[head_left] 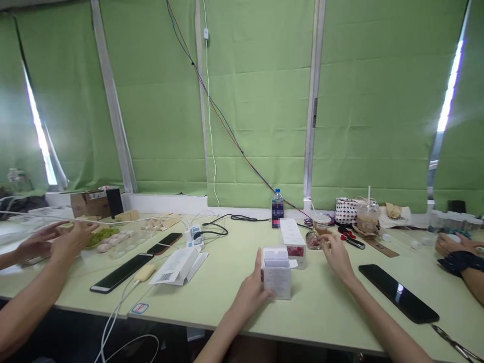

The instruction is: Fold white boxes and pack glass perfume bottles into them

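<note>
My left hand (252,288) grips a small white cardboard box (278,283) from its left side, thumb in front and index finger pointing up. The box stands upright on the table, its top open with white card edges inside. My right hand (336,257) is at a small clear container (313,240) with reddish contents, fingers bent and drawn together. Whatever those fingertips hold, if anything, is too small to make out. Just behind the small box lies a longer white box (290,237) with a red-flowered end.
Behind my right hand stand iced drinks, one a cup with a straw (367,218). A black phone (398,292) and scissors (456,344) lie right. Left are a flattened white carton (177,266), a power strip (194,237) and a tablet (121,273). Co-workers' hands work on both sides.
</note>
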{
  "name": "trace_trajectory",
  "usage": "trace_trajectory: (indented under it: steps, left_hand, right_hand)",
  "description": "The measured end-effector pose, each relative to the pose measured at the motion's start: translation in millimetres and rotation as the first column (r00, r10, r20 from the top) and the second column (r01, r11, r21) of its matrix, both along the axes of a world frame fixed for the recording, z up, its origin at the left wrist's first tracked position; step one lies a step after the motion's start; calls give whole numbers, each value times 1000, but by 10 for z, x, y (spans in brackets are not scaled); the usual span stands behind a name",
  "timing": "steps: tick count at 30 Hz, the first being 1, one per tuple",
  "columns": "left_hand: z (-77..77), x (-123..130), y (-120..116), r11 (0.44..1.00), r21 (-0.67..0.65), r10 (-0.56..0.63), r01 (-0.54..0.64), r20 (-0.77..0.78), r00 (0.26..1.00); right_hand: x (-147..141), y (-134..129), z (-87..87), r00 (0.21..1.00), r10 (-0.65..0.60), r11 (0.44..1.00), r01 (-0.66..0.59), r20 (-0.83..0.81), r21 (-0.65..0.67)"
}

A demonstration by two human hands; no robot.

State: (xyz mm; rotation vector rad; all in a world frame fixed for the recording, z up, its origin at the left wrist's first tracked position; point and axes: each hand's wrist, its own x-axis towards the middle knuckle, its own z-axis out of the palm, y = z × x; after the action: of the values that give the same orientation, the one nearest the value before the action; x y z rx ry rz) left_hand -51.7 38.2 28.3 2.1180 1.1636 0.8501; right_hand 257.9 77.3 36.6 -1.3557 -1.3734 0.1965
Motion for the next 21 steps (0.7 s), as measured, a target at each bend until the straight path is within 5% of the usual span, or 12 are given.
trace_trajectory:
  steps: [3,7,10,13,16,19,21]
  left_hand:
    - [-29,-4,43,999,-47,-12,16,81,997]
    - [-54,3,79,997,-77,-8,28,253,967]
    - [-29,1,35,979,187,47,-87,208,977]
    - [-14,-9,-92,791,604,75,-99,65,995]
    - [-22,-24,-262,605,794,57,60,-119,991]
    - [-23,-24,-381,556,806,29,204,-263,964]
    - [-5,1,-392,547,813,8,199,-243,970]
  right_hand:
    - [328,338,19,988,-128,991,130,85,-20]
    - [416,589,-121,963,-203,976,214,176,-45]
    - [332,600,-265,945,-246,968,251,216,6]
    - [279,541,-363,930,-270,963,261,251,70]
    - [312,493,-407,914,-281,960,260,292,108]
    - [389,492,-452,897,-305,952,285,320,110]
    - [441,516,-500,886,-332,943,319,323,95]
